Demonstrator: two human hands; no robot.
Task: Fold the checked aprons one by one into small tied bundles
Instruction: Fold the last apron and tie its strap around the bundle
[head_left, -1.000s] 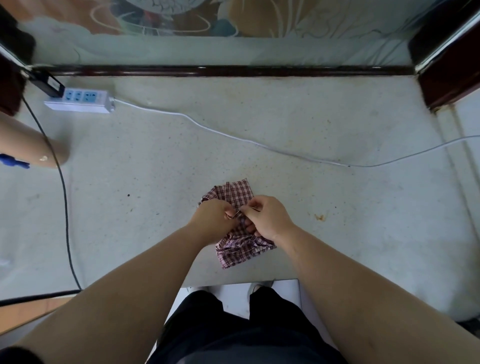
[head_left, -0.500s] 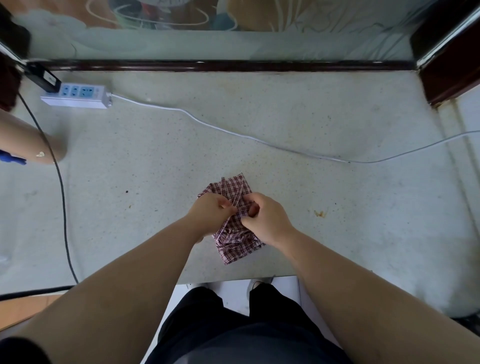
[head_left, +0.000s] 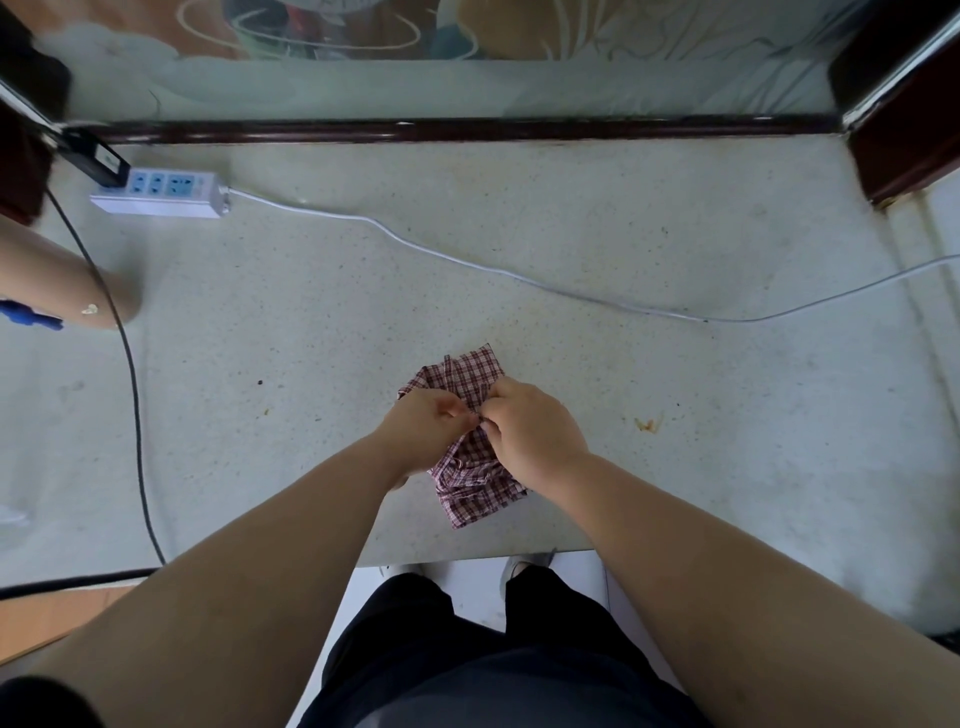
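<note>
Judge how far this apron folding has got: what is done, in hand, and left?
Done: the checked apron is folded small on the table. In hand: the left hand and right hand pinch its middle, apparently tying it. Left: finishing the knot; no other aprons show.

Apron (head_left: 470, 475) red/white check; power strip (head_left: 161, 195) white w/ blue sockets.

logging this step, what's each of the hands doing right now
Left hand: pinching the folded red-and-white checked cloth apron.
Right hand: pinching the same apron.
</note>
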